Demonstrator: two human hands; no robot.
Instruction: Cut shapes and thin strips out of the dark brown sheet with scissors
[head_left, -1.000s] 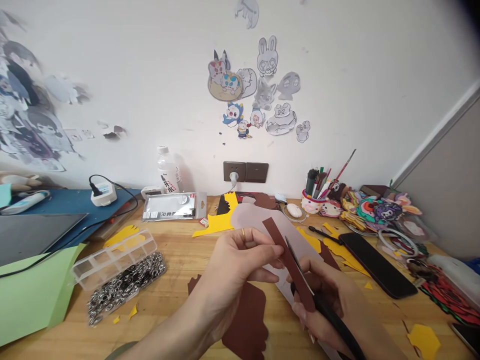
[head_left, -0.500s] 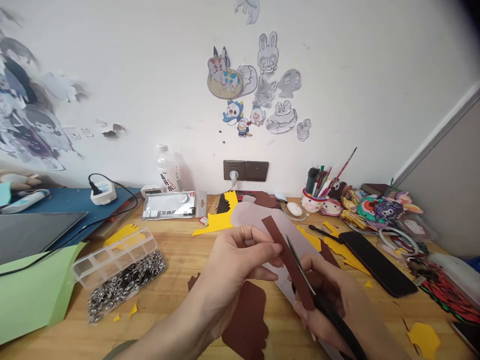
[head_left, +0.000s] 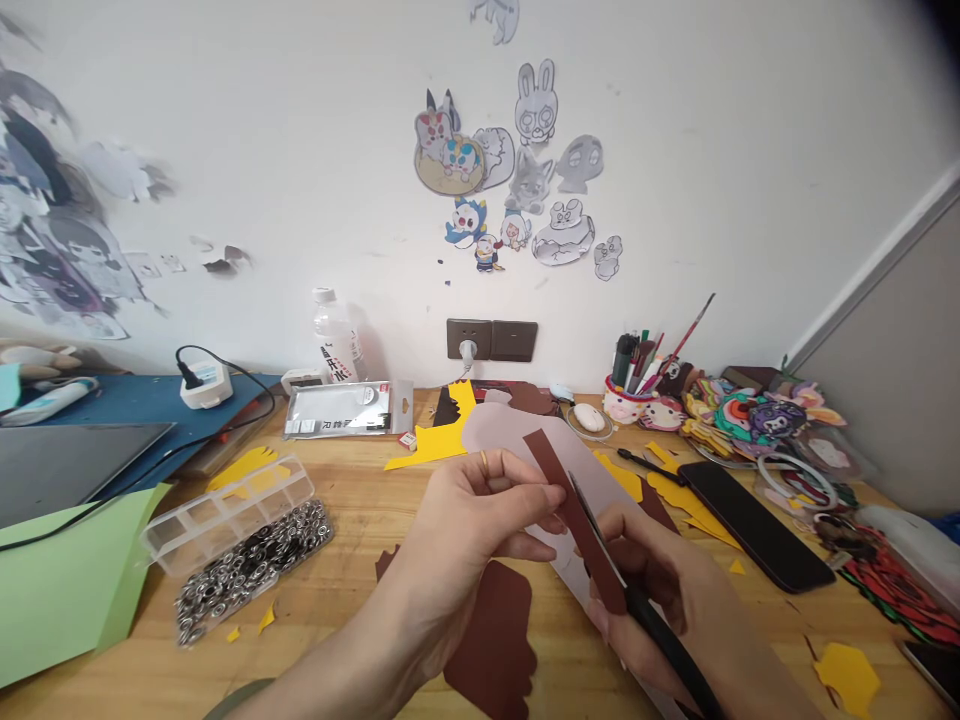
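Note:
A narrow brown strip (head_left: 592, 548), perhaps felt or foam sheet, is pinched near its upper part by the thumb and fingers of my left hand (head_left: 480, 520). My right hand (head_left: 660, 580) is closed around black-handled scissors (head_left: 651, 620). The scissor blades lie along the right edge of the strip, pointing up and away, nearly closed. Right-hand fingers also touch the strip's lower end. Below my left hand a larger brown piece (head_left: 495, 640) with a wavy cut edge lies on the table. Under both hands stretches a pale mauve sheet (head_left: 517, 430).
To the left stands an open clear plastic box (head_left: 251, 560) of metal eyelets. Yellow scraps (head_left: 435, 440) lie around the table. On the right are a black phone (head_left: 757, 525), a pen cup (head_left: 630, 390) and a pile of colourful cutouts (head_left: 772, 415). A water bottle (head_left: 337, 340) stands against the wall.
The scissor blades have closed a little along the strip's edge, and the right hand has shifted slightly. My left hand keeps its pinch in the same place.

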